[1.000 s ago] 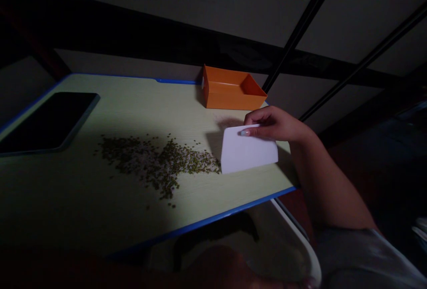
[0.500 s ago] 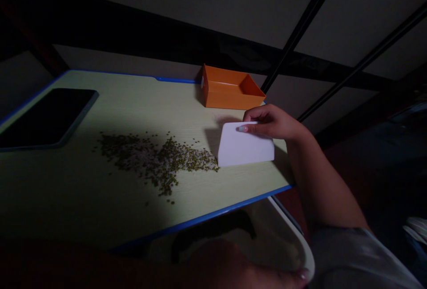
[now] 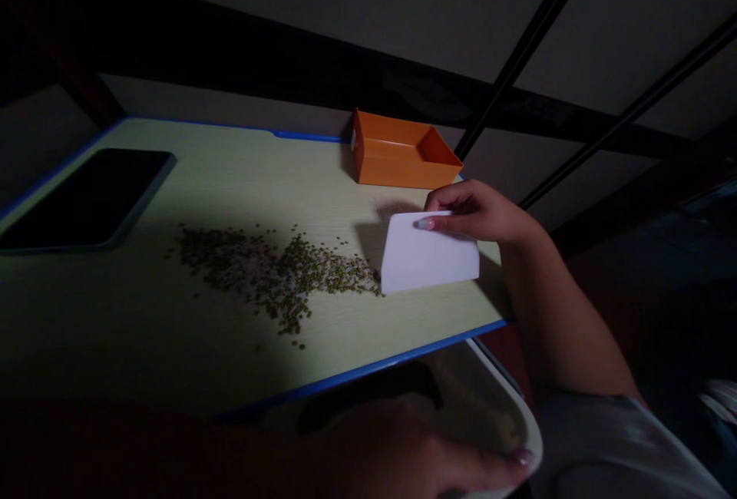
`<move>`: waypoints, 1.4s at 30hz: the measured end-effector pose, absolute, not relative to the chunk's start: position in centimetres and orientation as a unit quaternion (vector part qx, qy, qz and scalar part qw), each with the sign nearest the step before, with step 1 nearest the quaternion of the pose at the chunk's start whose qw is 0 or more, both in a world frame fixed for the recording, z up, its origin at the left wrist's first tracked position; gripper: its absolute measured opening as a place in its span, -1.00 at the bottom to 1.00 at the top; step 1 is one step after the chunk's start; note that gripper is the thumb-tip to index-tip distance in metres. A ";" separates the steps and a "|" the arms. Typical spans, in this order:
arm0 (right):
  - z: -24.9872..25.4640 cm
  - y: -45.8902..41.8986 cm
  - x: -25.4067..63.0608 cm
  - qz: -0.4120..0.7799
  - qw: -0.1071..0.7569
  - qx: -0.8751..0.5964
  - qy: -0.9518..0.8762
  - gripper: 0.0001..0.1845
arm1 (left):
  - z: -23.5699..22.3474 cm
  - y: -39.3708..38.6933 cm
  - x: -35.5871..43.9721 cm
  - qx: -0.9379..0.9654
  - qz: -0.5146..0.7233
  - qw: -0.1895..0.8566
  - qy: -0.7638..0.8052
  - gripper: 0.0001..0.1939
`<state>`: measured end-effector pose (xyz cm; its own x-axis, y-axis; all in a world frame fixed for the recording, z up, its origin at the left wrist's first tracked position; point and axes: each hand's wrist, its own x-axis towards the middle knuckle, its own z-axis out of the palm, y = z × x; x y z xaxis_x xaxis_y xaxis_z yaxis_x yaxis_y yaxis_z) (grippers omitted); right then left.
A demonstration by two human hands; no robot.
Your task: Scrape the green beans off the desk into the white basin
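My right hand (image 3: 475, 211) pinches the upper edge of a white dough scraper (image 3: 429, 257), with the thumb on its near face. The scraper stands tilted on the table, its left corner touching the right end of a spread of small green beans, which look like mung beans (image 3: 293, 272). Paler bits, too small to name, lie among the beans. Low in the view, my left hand (image 3: 408, 449) is in deep shadow, closed at the pale rim of a container (image 3: 527, 414) below the table edge. Most of its fingers are hidden.
An orange open box (image 3: 408, 173) stands at the table's far right edge. A dark tablet-like slab (image 3: 86, 199) lies at the left. The pale tabletop (image 3: 230, 153) has a blue rim. Behind it rises a panelled wall (image 3: 403, 0). A faint dusty patch lies behind the scraper.
The whole view has shifted slightly, so the table and its things appear a little farther right. My right hand keeps its hold on the scraper, which has barely moved against the beans.
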<state>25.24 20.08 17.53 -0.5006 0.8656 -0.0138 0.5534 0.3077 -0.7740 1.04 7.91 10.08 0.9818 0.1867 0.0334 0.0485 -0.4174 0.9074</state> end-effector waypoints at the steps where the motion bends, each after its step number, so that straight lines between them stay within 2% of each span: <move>1: 17.6 20.0 25.2 0.373 0.211 -0.455 -0.780 -0.67 | 9.8 8.0 1.1 0.839 0.063 0.536 0.070 -0.61; 5: 17.8 19.8 25.2 0.368 0.208 -0.456 -0.783 -0.67 | 9.3 8.4 1.6 0.836 0.058 0.540 0.082 -0.47; 11: 17.8 19.8 25.1 0.369 0.204 -0.445 -0.790 -0.67 | 9.6 8.6 1.6 0.837 0.045 0.539 0.087 -0.45; 17: 17.8 19.9 25.4 0.363 0.211 -0.447 -0.790 -0.69 | 9.5 8.4 1.9 0.831 0.034 0.546 0.097 -0.62; 25: 17.8 19.7 24.9 0.369 0.190 -0.440 -0.797 -0.69 | 8.9 8.2 2.2 0.836 0.019 0.538 0.109 -0.60; 29: 17.8 19.8 25.1 0.350 0.199 -0.440 -0.803 -0.67 | 8.8 8.2 2.3 0.827 0.010 0.551 0.114 -0.51; 33: 17.7 20.0 25.5 0.339 0.204 -0.450 -0.801 -0.64 | 9.0 8.3 2.1 0.822 0.015 0.561 0.096 -0.58; 42: 17.6 19.6 24.6 0.372 0.199 -0.448 -0.788 -0.63 | 8.7 7.8 2.1 0.809 0.050 0.578 0.096 -0.61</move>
<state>24.61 19.61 17.57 -0.5198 0.8540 -0.0201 0.5577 0.3214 -0.7653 2.06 7.85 8.70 0.9765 0.2135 -0.0299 0.0974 -0.3130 0.9448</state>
